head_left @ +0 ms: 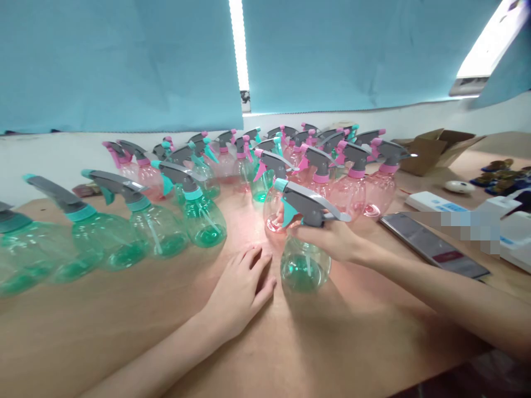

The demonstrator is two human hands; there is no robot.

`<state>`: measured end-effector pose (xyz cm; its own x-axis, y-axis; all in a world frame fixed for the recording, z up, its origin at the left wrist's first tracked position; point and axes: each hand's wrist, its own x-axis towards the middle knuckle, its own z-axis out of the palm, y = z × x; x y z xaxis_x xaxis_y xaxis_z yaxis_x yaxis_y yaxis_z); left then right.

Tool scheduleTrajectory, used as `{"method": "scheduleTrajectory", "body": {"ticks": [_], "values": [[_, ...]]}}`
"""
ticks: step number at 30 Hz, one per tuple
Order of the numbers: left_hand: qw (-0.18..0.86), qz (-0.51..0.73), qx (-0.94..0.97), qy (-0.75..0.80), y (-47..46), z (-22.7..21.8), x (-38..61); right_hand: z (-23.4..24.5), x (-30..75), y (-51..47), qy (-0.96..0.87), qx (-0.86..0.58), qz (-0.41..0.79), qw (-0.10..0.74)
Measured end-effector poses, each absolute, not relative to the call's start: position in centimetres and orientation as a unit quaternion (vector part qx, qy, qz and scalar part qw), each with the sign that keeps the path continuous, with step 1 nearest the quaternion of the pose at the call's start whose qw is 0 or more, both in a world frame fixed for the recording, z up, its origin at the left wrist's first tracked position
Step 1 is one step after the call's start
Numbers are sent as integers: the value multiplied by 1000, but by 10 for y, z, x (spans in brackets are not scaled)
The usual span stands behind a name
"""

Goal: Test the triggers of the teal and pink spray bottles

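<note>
My right hand (332,239) is wrapped round the neck of a green spray bottle (305,268) with a grey head and teal trigger, which stands upright on the wooden table (166,331). My left hand (240,290) lies flat on the table just left of that bottle, fingers stretched out and holding nothing. Behind them stand several green spray bottles (203,218) to the left and several pink spray bottles (352,190) at the centre and right.
A phone (433,246) lies on the table to the right of my right arm. White boxes (435,202), a white round object (458,186) and an open cardboard box (435,146) sit at the far right. Blue curtains (124,61) hang behind the table.
</note>
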<state>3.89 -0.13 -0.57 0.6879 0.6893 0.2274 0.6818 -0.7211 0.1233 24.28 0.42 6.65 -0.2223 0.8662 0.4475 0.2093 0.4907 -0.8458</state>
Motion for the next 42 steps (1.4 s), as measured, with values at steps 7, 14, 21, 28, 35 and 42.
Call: {"method": "scheduleTrajectory", "body": {"ticks": [7,14,21,28,35,42], "values": [[14,141,919,368,-1,-9,38,69,239,-7,-721,-356,366,468],[15,155,919,362,-3,-6,39,63,239,-8,-739,-393,270,476],[28,151,921,359,-8,-3,34,60,249,-20,-744,-484,197,416],[12,160,922,353,-14,-6,15,63,266,-53,-750,-522,148,378],[13,182,922,341,-17,-5,-12,59,256,-50,-744,-554,120,353],[35,183,922,340,-18,-2,-26,59,216,-6,-761,-553,66,333]]}}
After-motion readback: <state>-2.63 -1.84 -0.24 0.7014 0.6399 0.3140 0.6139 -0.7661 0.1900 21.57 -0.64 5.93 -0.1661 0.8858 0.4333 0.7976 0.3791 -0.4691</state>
